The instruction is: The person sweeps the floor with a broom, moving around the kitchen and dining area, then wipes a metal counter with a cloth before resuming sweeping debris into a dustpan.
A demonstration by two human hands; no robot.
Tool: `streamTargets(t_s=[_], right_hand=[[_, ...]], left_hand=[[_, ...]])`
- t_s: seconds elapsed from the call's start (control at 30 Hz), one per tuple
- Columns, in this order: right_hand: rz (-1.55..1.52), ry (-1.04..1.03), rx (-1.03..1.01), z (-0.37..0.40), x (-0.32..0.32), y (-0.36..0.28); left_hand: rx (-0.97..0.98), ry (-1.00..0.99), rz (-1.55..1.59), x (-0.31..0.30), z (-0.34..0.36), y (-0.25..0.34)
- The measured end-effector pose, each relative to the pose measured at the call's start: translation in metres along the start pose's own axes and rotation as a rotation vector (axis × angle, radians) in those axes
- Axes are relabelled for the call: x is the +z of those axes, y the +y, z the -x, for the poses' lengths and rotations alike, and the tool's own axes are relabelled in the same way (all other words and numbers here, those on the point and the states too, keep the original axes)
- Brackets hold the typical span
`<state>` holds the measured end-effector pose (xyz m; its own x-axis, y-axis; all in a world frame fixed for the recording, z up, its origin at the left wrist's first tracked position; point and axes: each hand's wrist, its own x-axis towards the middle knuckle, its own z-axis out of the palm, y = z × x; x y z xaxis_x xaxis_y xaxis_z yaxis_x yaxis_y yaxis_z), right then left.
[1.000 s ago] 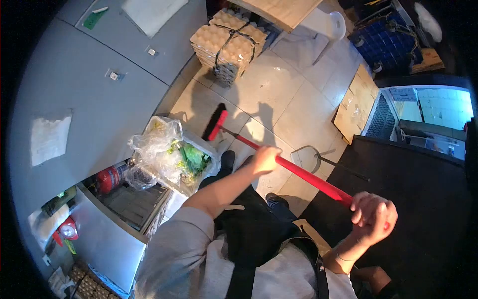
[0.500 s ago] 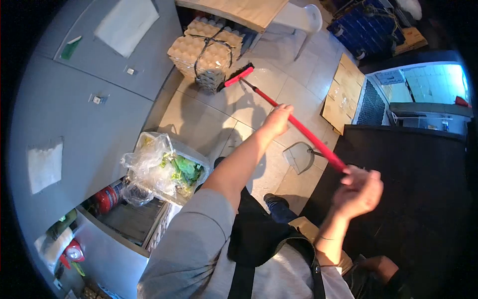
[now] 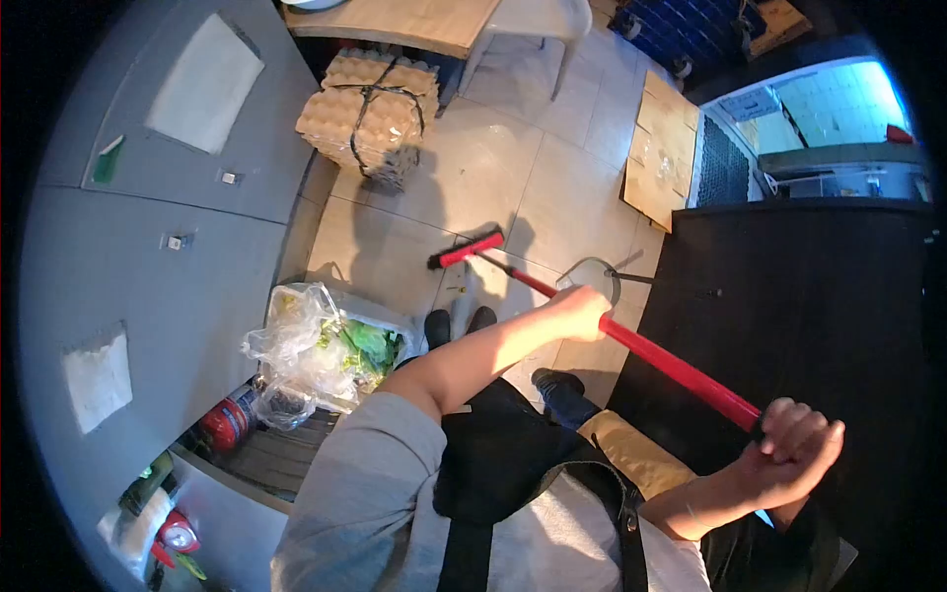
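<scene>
Red broom (image 3: 651,352), swung wide, could snag plastic bagging (image 3: 291,340) at nine o'clock; its head (image 3: 472,250) sits at twelve. Left hand (image 3: 578,313) wraps the handle (image 3: 681,374), stray strokes risk knocking the dustpan (image 3: 594,276) at three, and right hand (image 3: 791,444) curls round the handle's end at four.

A red broom (image 3: 651,354) hung aslant over the pale floor (image 3: 567,187), its narrow red head (image 3: 472,250) at the low end, dark bristles (image 3: 437,262) showing along the edge. Whether they touched the tiles could not be made out from where I stood. A black length (image 3: 493,264) joined the head to the straight red handle (image 3: 705,385), tilted upward.
</scene>
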<state>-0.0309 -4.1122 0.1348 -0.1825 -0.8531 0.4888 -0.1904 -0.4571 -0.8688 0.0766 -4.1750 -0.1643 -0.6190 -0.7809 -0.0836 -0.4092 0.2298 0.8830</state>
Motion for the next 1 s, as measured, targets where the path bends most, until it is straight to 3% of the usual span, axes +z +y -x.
streamTargets(t_s=[0.03, 0.07, 0.17, 0.23, 0.3, 0.33, 0.4, 0.47, 0.57, 0.63, 0.73, 0.83, 0.87, 0.9, 0.93, 0.97, 1.0], right_hand=[[-0.037, 0.054, -0.017, -0.003, -0.004, -0.005], [-0.115, -0.034, -0.05, -0.004, -0.014, -0.004], [0.268, 0.503, 0.044, 0.01, 0.039, 0.022], [0.136, 0.108, 0.062, 0.033, 0.043, 0.062], [-0.122, -0.054, 0.099, 0.05, 0.048, 0.08], [-0.09, -0.009, 0.118, 0.051, 0.046, 0.077], [-0.06, -0.017, 0.18, 0.04, 0.035, 0.057], [-0.048, -0.045, 0.19, 0.029, 0.025, 0.036], [-0.106, -0.204, 0.12, 0.021, 0.019, 0.016], [-0.179, -0.273, 0.053, 0.013, 0.01, 0.002], [-0.196, -0.1, -0.098, 0.003, 0.003, -0.009], [-0.183, 0.022, -0.186, -0.006, 0.009, 0.007], [-0.088, 0.086, -0.143, -0.009, 0.021, 0.019], [0.008, 0.148, -0.097, -0.012, 0.034, 0.034], [0.033, 0.16, 0.052, -0.011, 0.041, 0.054], [0.056, 0.168, 0.202, -0.008, 0.047, 0.081], [0.133, 0.108, 0.224, -0.007, 0.053, 0.123]], left_hand=[[0.014, 0.064, 0.013, -0.005, -0.002, 0.003], [0.044, 0.129, 0.005, -0.013, -0.003, 0.001], [-0.003, 0.426, -0.022, -0.021, -0.018, -0.044], [-0.047, 0.478, -0.162, -0.037, -0.012, -0.074], [-0.148, 0.352, -0.16, -0.02, -0.001, -0.104], [-0.046, 0.363, -0.147, -0.01, 0.008, -0.103], [-0.063, 0.334, 0.022, 0.017, 0.02, -0.088], [-0.08, 0.169, 0.023, 0.038, 0.028, -0.064], [-0.002, -0.019, 0.206, 0.034, 0.036, -0.041], [0.046, 0.011, 0.153, 0.015, 0.03, -0.024], [0.137, 0.08, 0.121, -0.016, 0.011, -0.004], [0.208, 0.236, 0.027, -0.049, -0.032, -0.022], [0.145, 0.258, 0.101, -0.063, -0.046, -0.032], [0.203, 0.366, 0.066, -0.078, -0.065, -0.048], [0.27, 0.485, -0.094, -0.088, -0.085, -0.071], [0.174, 0.493, -0.107, -0.098, -0.096, -0.088], [0.203, 0.52, -0.085, -0.105, -0.104, -0.103]])
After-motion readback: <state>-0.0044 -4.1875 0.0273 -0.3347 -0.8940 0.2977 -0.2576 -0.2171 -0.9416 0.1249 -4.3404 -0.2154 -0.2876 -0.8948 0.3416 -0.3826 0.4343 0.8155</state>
